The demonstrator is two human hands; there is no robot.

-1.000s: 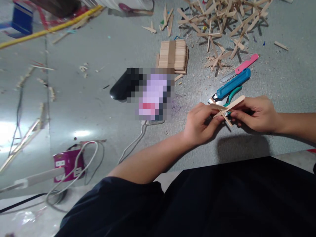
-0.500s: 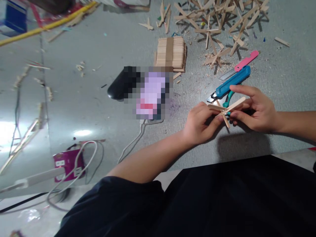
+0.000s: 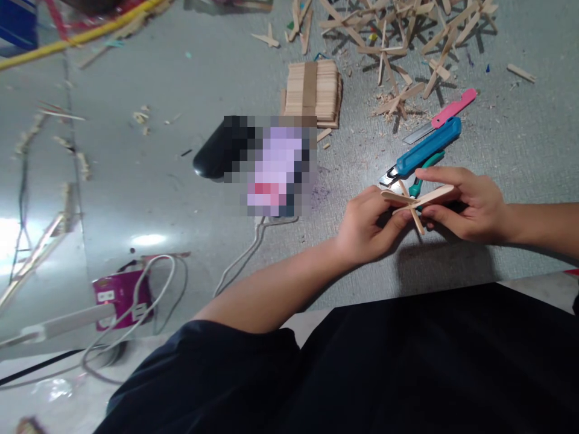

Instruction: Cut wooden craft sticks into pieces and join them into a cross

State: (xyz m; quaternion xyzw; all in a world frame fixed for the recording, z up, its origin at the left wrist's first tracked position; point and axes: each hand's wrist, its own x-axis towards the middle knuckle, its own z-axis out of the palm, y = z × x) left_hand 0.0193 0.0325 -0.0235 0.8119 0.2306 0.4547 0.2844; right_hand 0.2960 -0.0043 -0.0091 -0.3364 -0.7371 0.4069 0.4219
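Between my two hands is a small cross-shaped piece made of wooden craft sticks (image 3: 411,205), its arms pointing several ways. My left hand (image 3: 371,224) pinches it from the left, thumb below and fingers behind. From the right, my right hand (image 3: 474,205) has its thumb and fingers closed at the piece, with the index finger stretched out above. Just beyond the hands lie a blue box cutter (image 3: 427,147) with its blade out and a green-handled tool (image 3: 430,161), partly hidden by the fingers. A pink cutter knife (image 3: 453,110) rests behind the blue one.
A banded stack of craft sticks (image 3: 296,90) lies at the middle back. Several stick crosses (image 3: 398,51) are piled at the back right, with shavings. A blurred-out phone (image 3: 275,163) with a white cable and a black mouse-like object (image 3: 215,154) lie left of my hands.
The right index finger has dropped slightly and uncovered more of the green handle. The stick piece has turned or shifted a little. The view has moved slightly.
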